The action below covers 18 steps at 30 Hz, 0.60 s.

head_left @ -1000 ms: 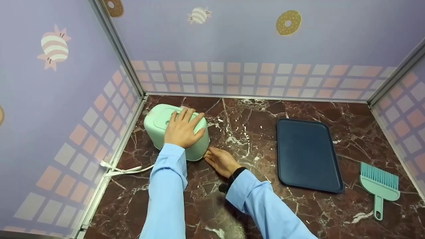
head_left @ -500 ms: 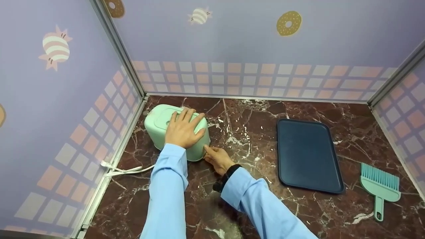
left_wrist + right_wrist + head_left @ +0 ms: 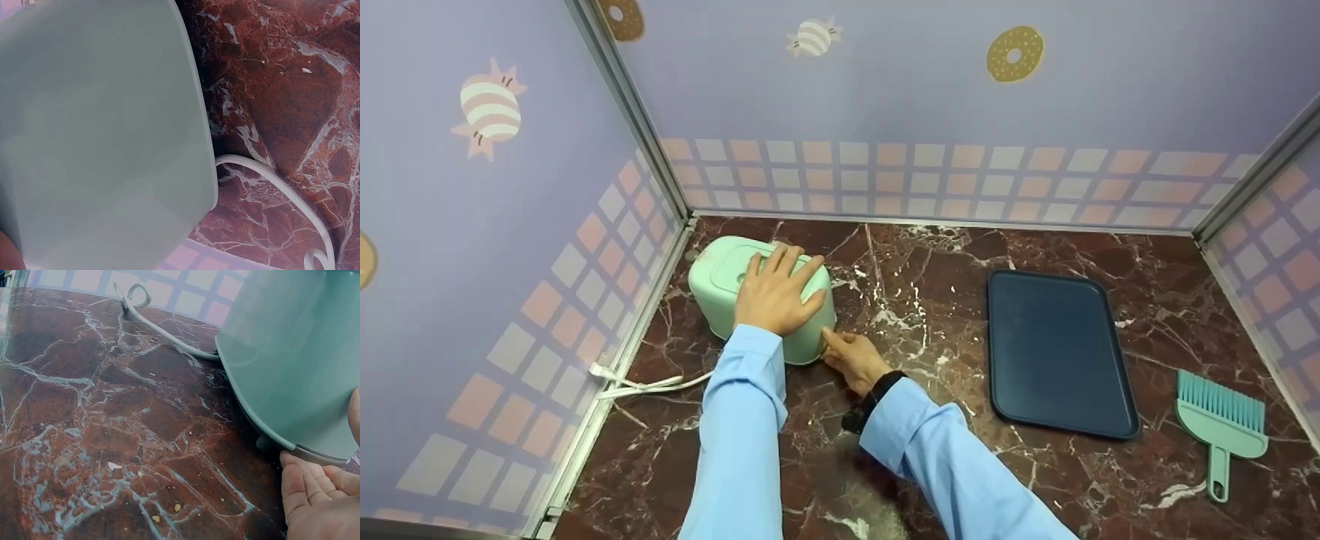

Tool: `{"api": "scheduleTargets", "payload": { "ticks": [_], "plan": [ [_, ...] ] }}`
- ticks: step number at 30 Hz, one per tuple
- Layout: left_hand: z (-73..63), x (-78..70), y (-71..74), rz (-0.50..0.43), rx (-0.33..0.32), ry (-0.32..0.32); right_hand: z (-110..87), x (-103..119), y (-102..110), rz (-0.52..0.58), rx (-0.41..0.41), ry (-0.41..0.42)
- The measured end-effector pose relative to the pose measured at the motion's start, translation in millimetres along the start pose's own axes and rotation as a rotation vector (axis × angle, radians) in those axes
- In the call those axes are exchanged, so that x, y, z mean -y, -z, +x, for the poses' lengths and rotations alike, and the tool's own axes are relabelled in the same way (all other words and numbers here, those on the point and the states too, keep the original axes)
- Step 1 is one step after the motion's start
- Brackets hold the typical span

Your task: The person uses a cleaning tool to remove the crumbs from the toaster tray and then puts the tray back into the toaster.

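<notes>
A mint-green toaster (image 3: pixel 720 292) with a closed top stands near the left wall. My left hand (image 3: pixel 776 294) lies flat on its top, fingers spread. In the left wrist view, the toaster's smooth side (image 3: pixel 112 124) fills most of the picture. My right hand (image 3: pixel 851 360) is at the bottom right corner of the toaster. In the right wrist view, the fingertips (image 3: pixel 306 481) sit under a grey strip (image 3: pixel 320 454) along the base, which looks like a crumb tray's end. The thumb (image 3: pixel 354 416) touches the wall above, so the hand pinches the lower edge.
A white power cord (image 3: pixel 645 386) runs from the toaster to the left wall. Light crumbs (image 3: pixel 915 307) are scattered on the dark red marbled surface (image 3: pixel 885 465). A navy tray (image 3: pixel 1057 352) and a teal brush (image 3: pixel 1222 424) lie to the right. Patterned walls enclose three sides.
My right hand has shifted slightly left and its thumb has moved up onto the toaster's wall. My left hand and the toaster have stayed in place.
</notes>
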<state>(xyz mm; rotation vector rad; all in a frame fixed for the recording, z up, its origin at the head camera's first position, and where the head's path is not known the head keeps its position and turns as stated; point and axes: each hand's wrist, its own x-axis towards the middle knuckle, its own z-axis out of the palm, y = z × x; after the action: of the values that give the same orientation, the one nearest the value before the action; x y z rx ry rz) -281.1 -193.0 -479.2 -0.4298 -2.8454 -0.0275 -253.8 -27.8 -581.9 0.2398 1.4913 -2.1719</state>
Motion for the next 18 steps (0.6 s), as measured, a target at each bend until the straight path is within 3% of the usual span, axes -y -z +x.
{"api": "scheduleTargets", "payload": {
  "ticks": [10,18],
  "plan": [
    [0.4,0.1,-1.0,0.021,0.003,-0.008,0.1,1.3,-2.2,-0.014,-0.023,0.007],
    [-0.3,1.3,-2.2,0.026,-0.031,-0.02,0.8,0.7,-3.4,-0.041,-0.034,0.009]
  ]
}}
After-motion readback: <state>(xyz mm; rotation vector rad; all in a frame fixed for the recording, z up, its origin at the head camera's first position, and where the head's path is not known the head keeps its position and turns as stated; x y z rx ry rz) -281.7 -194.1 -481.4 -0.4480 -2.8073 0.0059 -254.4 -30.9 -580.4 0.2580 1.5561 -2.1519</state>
